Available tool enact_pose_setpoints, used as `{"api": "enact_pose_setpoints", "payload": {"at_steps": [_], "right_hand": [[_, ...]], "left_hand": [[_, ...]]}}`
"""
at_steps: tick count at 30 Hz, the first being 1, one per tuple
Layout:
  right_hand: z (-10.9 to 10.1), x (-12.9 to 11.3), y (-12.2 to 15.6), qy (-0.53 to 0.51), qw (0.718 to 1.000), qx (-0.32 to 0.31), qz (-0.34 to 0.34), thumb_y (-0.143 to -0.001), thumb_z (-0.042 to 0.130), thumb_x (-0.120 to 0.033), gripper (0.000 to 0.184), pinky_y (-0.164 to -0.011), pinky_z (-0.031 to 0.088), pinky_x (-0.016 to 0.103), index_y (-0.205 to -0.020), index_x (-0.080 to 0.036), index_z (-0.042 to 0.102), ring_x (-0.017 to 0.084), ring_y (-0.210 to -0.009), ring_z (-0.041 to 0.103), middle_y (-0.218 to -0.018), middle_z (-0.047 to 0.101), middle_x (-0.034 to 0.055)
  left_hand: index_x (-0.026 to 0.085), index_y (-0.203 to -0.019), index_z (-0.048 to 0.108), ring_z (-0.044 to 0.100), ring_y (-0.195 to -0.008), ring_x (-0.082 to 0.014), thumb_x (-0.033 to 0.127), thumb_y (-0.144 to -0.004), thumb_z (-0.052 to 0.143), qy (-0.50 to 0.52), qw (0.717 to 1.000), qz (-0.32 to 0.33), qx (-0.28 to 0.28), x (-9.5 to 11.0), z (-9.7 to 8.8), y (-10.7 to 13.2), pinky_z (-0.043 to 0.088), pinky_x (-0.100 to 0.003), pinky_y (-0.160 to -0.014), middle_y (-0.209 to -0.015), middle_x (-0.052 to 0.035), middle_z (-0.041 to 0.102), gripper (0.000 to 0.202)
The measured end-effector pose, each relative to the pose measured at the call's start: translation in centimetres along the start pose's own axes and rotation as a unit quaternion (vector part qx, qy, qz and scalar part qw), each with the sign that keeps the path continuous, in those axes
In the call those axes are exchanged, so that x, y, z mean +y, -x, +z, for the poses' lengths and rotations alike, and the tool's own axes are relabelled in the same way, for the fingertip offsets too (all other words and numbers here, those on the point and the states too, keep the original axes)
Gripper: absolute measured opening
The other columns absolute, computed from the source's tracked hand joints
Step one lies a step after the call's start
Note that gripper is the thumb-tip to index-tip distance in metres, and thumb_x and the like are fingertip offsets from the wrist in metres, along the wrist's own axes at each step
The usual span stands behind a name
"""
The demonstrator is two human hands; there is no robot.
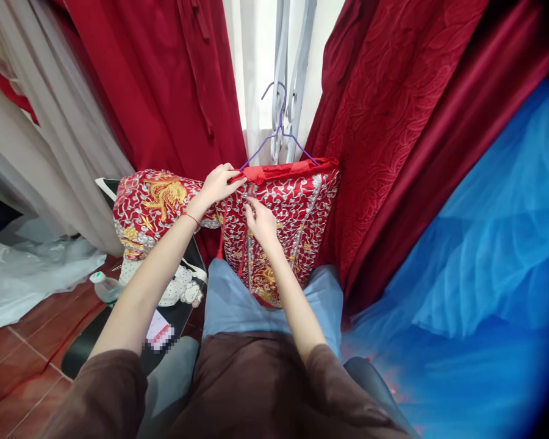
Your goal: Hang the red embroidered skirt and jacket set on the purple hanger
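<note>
Centre stage, the red embroidered garment (297, 210) lies across the blue-clad lap (327, 289), purple wire hanger (280, 128) at its far edge. Over left, the black seat (85, 347): clear plastic bottle (106, 289) by its left edge, white dotted bag (172, 294) right of that, pink-and-white flat rectangle (156, 323) nearer. Far right, blue tulle (494, 262), beyond red draped cloth (393, 116).
</note>
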State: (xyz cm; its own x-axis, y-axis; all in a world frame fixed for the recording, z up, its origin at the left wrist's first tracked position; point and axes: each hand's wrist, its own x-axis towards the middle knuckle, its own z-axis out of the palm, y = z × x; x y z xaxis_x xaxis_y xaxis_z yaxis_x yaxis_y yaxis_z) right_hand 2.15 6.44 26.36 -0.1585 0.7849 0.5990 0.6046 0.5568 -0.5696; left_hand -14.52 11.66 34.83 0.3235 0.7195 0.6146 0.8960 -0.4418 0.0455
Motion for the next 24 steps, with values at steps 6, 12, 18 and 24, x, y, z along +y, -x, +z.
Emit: {"api": "enact_pose_setpoints", "payload": {"at_steps": [6,12,18,24], "right_hand": [[0.5,-2.7,-4.5,0.136,0.982,0.015,0.129,-0.107,0.035,-0.035,0.041,-0.086,0.054,0.038,-0.126,-0.004,0.054,0.029,-0.099,0.073,-0.108,0.073,0.0215],[1.2,-2.0,-5.0,0.042,0.990,0.067,0.115,-0.104,0.037,-0.028,0.028,-0.083,0.052,0.034,-0.110,-0.012,0.059,0.025,-0.094,0.073,-0.100,0.075,0.0133],[1.5,-1.1,-5.4,-0.107,0.986,0.027,0.122,-0.105,0.031,-0.030,0.032,-0.072,0.050,0.024,-0.107,-0.013,0.058,0.014,-0.063,0.069,-0.081,0.075,0.0062],[0.4,-0.7,-5.4,0.155,0.987,0.023,0.045,-0.103,0.036,-0.030,0.033,-0.077,0.047,0.028,-0.111,-0.013,0.064,0.022,-0.085,0.072,-0.093,0.076,0.0120]], "left_hand": [[0.019,-0.089,0.074,0.057,-0.099,-0.0260,0.042,-0.096,0.053,0.044,0.999,-0.031,0.007,0.2,0.4,-0.1,0.045,-0.040,-0.093,-0.095,-0.0084,0.061,0.032],[0.020,-0.087,0.074,0.057,-0.102,-0.0281,0.048,-0.093,0.060,0.038,0.998,-0.052,0.008,0.9,0.2,0.3,0.046,-0.042,-0.092,-0.099,-0.0094,0.062,0.032],[0.019,-0.082,0.073,0.056,-0.107,-0.0332,0.059,-0.089,0.062,-0.008,0.991,-0.130,0.030,2.5,0.6,0.2,0.043,-0.046,-0.094,-0.103,-0.0125,0.063,0.043],[0.018,-0.084,0.073,0.057,-0.109,-0.0338,0.062,-0.092,0.055,-0.030,0.982,-0.183,0.034,3.8,1.0,-0.3,0.041,-0.044,-0.096,-0.106,-0.0145,0.065,0.049]]}}
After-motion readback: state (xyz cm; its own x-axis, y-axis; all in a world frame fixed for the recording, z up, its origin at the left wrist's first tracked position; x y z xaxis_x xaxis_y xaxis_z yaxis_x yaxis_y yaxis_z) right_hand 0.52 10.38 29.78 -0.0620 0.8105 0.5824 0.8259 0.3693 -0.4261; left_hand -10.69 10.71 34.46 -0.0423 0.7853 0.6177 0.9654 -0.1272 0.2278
